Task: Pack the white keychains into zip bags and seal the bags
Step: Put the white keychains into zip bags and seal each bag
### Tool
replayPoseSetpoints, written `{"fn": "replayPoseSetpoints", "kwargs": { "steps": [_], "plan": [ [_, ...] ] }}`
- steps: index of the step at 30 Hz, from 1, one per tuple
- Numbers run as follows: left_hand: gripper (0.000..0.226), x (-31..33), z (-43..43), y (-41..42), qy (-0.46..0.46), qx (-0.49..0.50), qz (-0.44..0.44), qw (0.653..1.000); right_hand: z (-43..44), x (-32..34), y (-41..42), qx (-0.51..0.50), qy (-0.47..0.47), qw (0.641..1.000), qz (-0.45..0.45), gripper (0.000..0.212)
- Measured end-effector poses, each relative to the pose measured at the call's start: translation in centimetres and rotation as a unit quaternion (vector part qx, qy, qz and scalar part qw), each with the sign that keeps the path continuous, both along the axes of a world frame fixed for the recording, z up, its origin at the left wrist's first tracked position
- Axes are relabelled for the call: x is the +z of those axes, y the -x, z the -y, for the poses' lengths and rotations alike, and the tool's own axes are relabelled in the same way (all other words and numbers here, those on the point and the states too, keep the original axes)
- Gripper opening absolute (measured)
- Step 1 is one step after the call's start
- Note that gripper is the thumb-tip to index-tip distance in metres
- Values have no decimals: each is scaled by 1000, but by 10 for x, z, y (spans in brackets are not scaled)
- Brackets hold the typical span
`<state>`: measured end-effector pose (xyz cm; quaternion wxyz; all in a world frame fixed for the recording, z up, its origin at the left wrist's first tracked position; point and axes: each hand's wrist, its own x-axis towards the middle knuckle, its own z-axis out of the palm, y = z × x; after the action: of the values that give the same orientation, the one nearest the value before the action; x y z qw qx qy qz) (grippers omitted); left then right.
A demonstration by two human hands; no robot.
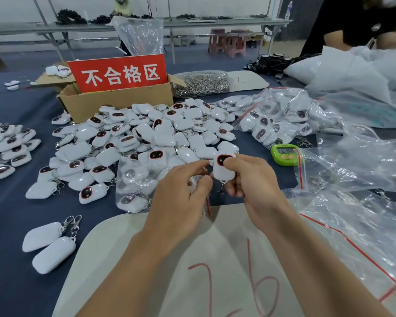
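I am at the filling step. My right hand [249, 179] grips one white keychain [223, 168], just left of the green timer [285, 154]. My left hand [181, 191] pinches what looks like a clear zip bag [207, 205]. Next I should slide the keychain in, I think, and press the strip. Further left of the timer, another bag [133, 186] holds several; behind the timer, a bigger bag [279, 117] is full.

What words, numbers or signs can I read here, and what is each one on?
"不合格区": white characters on the red sign standing in the cardboard box.
"26": red handwriting on the pale mat nearest the camera.
Red scribble on the far mat: too small to read.
Green timer digits: blurred, unreadable.
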<state>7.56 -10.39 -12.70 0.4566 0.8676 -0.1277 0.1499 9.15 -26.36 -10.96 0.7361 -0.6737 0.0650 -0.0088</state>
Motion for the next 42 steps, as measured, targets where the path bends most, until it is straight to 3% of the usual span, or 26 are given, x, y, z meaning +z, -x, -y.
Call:
{"fn": "replayPoseSetpoints", "kwargs": {
  "steps": [3, 6, 10, 14, 18, 21, 28, 32, 38, 40, 42],
  "plan": [
    [38, 2, 2, 1, 13, 5, 33, 999, -1, 1, 1, 2, 26, 1000, 14, 18],
    [41, 3, 4, 3, 13, 7, 60, 998, -4, 2, 3, -4, 54, 998, 32, 31],
    [43, 5, 5, 5, 30, -10, 66, 997, -7, 4, 6, 6, 58, 997, 53, 21],
    [44, 1, 2, 2, 33, 7, 64, 997, -6, 4, 5, 95, 47, 993, 50, 13],
    [43, -1, -2, -2, 31, 25, 68, 997, -2, 4, 4, 167, -11, 985, 35, 25],
    [40, -1, 0, -1, 25, 23, 75, 997, -2, 5, 6, 174, -6, 984, 43, 13],
    [36, 3, 1, -2, 4, 23, 73, 997, -7, 2, 8, 118, 54, 990, 60, 7],
    [24, 4, 1, -3, 32, 72, 65, 995, -10, -3, 6, 33, 154, 982, 100, 13],
    [15, 3, 4, -2, 13, 128, 50, 990, -2, -3, -1, -56, 129, 977, 162, 21],
    [25, 4, 4, -1, -2, 118, 78, 990, -3, -4, 0, -62, 129, 978, 154, 19],
    [49, 3, 2, 0, -29, 86, 131, 987, -4, -4, 0, -58, 110, 983, 135, 15]
  ]
}}
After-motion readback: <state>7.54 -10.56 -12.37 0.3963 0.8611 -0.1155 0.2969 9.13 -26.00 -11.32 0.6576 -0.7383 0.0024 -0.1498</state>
